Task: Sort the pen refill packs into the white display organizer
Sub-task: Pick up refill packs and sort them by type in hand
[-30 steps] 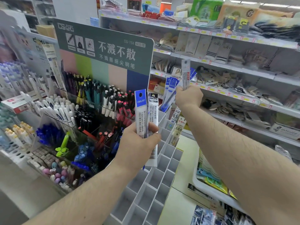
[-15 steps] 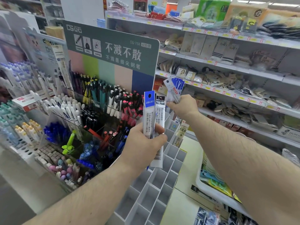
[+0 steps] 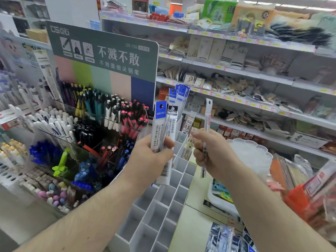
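Note:
My left hand (image 3: 151,159) grips a small bunch of long white refill packs (image 3: 160,128) with blue "deli" headers, held upright over the white display organizer (image 3: 160,213). My right hand (image 3: 209,151) pinches one narrow clear refill pack (image 3: 207,122) with red print, upright, just right of the bunch. The organizer is a stepped grid of square compartments running away from me; most near cells show nothing inside. At its far end stand several blue-topped refill packs (image 3: 180,95) and a few "0.5" packs (image 3: 187,128).
A tiered pen display (image 3: 87,124) with a green signboard (image 3: 101,51) stands left of the organizer. Store shelves (image 3: 254,73) with packaged goods fill the right and back. A white scalloped tray (image 3: 251,153) and orange packages (image 3: 298,199) sit at right.
My right hand came back from the organizer's far end toward me and down, still holding one pack, and is now level with the left hand. The left hand stayed put.

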The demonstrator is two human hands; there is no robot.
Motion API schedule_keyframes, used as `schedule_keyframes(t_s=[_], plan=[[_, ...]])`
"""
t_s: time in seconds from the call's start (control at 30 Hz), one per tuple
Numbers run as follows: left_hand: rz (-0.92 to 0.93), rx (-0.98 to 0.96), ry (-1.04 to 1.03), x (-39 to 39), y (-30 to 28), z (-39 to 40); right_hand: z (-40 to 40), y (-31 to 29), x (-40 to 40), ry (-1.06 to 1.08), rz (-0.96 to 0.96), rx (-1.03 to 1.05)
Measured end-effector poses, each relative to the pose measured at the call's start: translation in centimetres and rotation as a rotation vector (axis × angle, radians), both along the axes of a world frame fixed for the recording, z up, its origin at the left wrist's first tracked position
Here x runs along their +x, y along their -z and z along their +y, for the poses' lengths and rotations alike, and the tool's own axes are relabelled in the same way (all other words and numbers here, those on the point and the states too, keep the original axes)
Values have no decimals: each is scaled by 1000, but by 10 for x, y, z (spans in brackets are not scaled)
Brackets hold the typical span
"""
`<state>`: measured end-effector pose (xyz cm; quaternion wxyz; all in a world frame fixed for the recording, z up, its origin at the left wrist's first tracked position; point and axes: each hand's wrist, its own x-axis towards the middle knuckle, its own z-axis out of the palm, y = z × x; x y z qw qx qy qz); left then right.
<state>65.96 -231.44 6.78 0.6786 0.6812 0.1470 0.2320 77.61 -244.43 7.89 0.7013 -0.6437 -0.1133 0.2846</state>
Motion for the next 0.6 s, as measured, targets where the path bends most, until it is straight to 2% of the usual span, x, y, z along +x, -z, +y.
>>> schedule_keyframes(t_s=[0.13, 0.23, 0.33, 0.47, 0.6], plan=[[-17, 31, 20, -2, -1, -3, -13, -1, -8, -85, 87, 316], [-26, 72, 57, -4, 0, -4, -16, 1, -6, -163, 47, 405], [-29, 100, 113, -6, 1, -5, -15, 3, -7, -254, -53, 392], [8, 125, 174, -5, 6, -3, -11, 1, -15, -235, -258, 198], [-3, 73, 216, -5, 6, -1, -10, 4, -16, -248, -320, 121]])
